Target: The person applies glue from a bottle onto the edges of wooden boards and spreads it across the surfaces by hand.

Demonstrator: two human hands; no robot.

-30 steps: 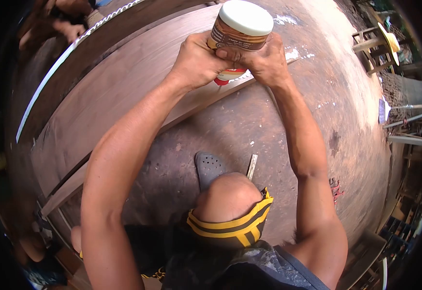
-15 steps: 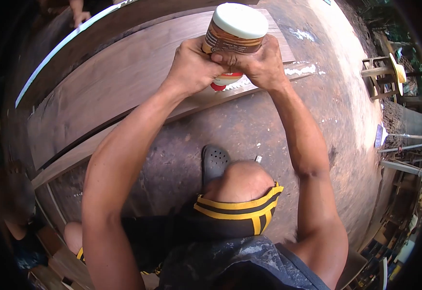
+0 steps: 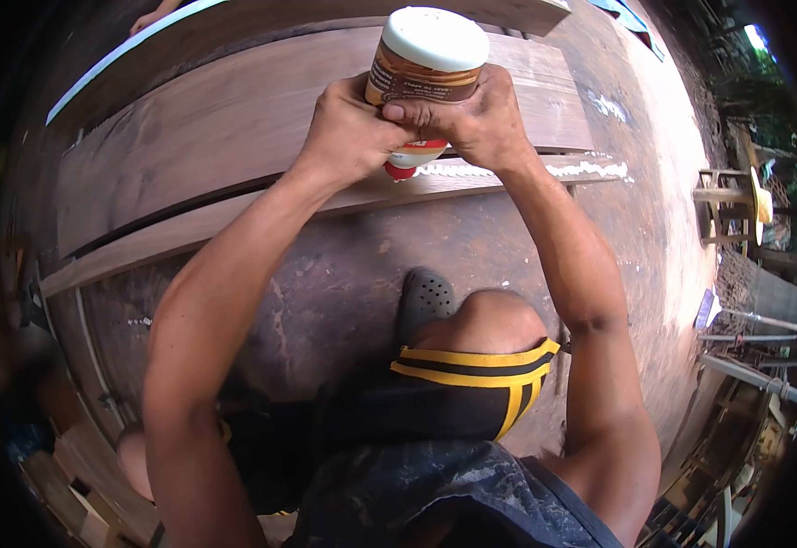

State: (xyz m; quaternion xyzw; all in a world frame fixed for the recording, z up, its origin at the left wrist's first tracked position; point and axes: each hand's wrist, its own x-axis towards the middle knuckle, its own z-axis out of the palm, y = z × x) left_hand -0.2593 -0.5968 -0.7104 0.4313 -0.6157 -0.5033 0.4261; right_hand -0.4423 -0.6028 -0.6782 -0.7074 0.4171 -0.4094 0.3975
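Note:
Both hands are wrapped around an upside-down glue bottle (image 3: 427, 80) with a white base and a brown label. My left hand (image 3: 348, 128) grips its left side, and my right hand (image 3: 491, 121) squeezes from the right, thumbs crossing in front. The red nozzle (image 3: 400, 171) points down at a narrow wooden strip (image 3: 225, 212), touching it or just above. From the nozzle a wavy bead of white glue (image 3: 590, 171) runs rightward along the strip, partly hidden by my right wrist. Behind the strip lies a wide wooden board (image 3: 188, 137), with a dark gap between them.
Another board with a pale edge (image 3: 124, 68) lies farther back, where part of another person's hand (image 3: 147, 20) shows. White splashes (image 3: 608, 107) mark the dark work surface (image 3: 325, 274). At the right are a straw hat (image 3: 762, 205) on a wooden stool (image 3: 716, 196) and metal legs (image 3: 754, 376).
The bottle has moved left along the strip, and the wavy glue bead is longer. My view has shifted slightly. The other person's hand has mostly left the view.

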